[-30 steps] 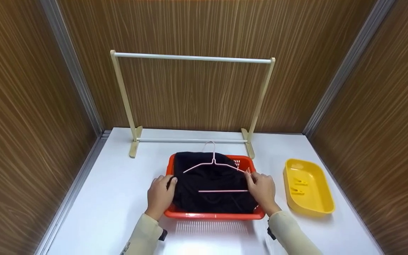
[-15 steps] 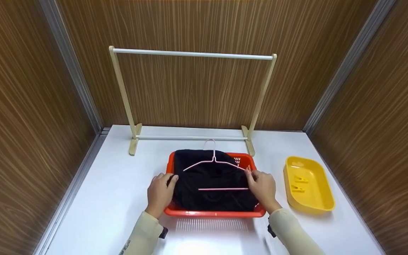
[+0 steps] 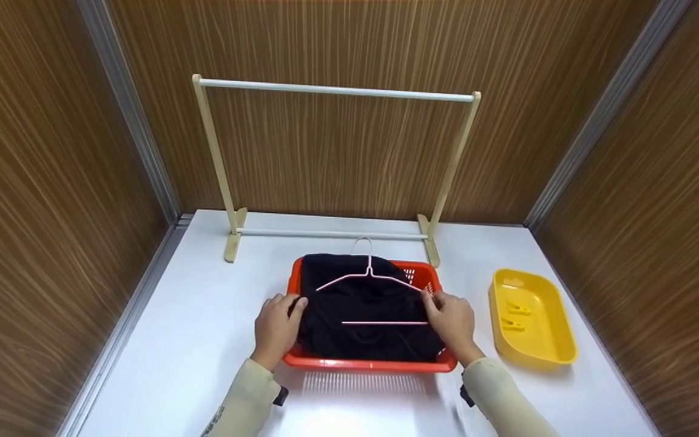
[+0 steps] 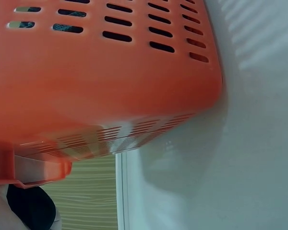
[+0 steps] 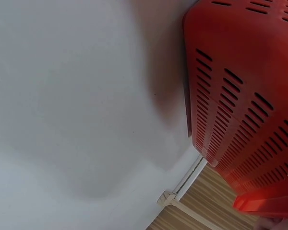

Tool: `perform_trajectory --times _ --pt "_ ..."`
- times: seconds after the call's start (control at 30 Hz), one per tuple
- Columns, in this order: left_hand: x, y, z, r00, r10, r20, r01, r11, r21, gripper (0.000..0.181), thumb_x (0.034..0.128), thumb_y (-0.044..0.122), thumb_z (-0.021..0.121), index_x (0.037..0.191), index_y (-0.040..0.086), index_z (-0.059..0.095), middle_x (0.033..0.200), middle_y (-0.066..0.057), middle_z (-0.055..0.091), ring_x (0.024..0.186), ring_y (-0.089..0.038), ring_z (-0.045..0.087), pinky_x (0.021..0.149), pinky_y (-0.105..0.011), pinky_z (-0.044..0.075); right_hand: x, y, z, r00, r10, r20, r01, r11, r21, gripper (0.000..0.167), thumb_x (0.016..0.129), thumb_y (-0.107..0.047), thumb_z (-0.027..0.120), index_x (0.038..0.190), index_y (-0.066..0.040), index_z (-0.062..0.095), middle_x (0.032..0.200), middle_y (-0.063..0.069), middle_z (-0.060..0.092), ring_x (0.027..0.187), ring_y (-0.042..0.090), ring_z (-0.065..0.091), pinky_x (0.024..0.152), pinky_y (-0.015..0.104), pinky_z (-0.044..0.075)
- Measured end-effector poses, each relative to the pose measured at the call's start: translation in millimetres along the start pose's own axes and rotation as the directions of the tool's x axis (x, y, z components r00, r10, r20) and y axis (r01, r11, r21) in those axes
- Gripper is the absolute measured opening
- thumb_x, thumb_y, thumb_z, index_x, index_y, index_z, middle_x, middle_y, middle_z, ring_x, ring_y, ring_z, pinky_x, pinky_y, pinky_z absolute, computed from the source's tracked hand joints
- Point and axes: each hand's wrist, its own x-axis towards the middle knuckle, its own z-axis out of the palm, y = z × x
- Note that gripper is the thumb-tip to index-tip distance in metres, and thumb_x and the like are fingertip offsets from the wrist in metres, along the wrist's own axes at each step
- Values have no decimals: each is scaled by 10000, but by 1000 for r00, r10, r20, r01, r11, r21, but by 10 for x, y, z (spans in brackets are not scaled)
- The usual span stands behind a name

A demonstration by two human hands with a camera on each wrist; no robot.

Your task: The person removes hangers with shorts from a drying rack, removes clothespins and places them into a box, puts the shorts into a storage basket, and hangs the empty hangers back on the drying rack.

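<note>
A black garment [image 3: 361,346], bunched up, fills most of a red basket [image 3: 374,365]. On top lies a pink hanger [image 3: 384,323], its hook pointing toward the far side; the hanger's left end disappears under the black cloth. At the basket's left side my left hand [image 3: 276,328] pinches the garment's edge between thumb and fingers. A dark bit of the cloth [image 4: 32,208] shows by that hand in the left wrist view. My right hand [image 3: 452,321] holds the hanger's right end, thumb on top; its fingertips are partly hidden.
Behind the basket stands a wooden rack [image 3: 219,161] with a white top bar [image 3: 337,90]. To the right, a yellow tray [image 3: 543,331] holds yellow clothespins [image 3: 514,325]. Wood-grain panels [image 3: 337,164] enclose the white table [image 3: 185,340] at the back and sides.
The head view has shifted slightly, moving the rack's top bar higher in the frame. Both hands keep their hold, and the garment and hanger lie as before.
</note>
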Motion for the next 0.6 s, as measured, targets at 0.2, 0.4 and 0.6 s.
perform_trajectory --times 0.2,0.4,0.6 --pt "20 -9 23 998 43 -48 -44 999 -20 271 1028 360 644 1049 122 772 868 -21 655 798 -233 575 748 -421 498 21 19 9 997 -36 -62 36 999 7 385 928 -291 739 602 -173 571 530 19 536 490 288 520 508 435 366" --pt "-26 -14 38 995 59 -78 -62 997 -34 240 1015 338 670 1014 121 771 836 -13 612 785 -219 521 744 -393 461 -39 20 -14 999 11 -43 -8 999 52 400 924 -269 736 591 -189 530 523 -34 460 494 218 444 537 377 315" --pt "-4 -12 24 996 33 -88 -42 993 -110 230 1025 329 656 1045 120 751 893 -31 592 845 -239 505 801 -400 445 -20 13 -27 996 7 -84 -2 998 59 411 922 -269 734 592 -180 506 527 -41 414 508 226 408 569 376 293"
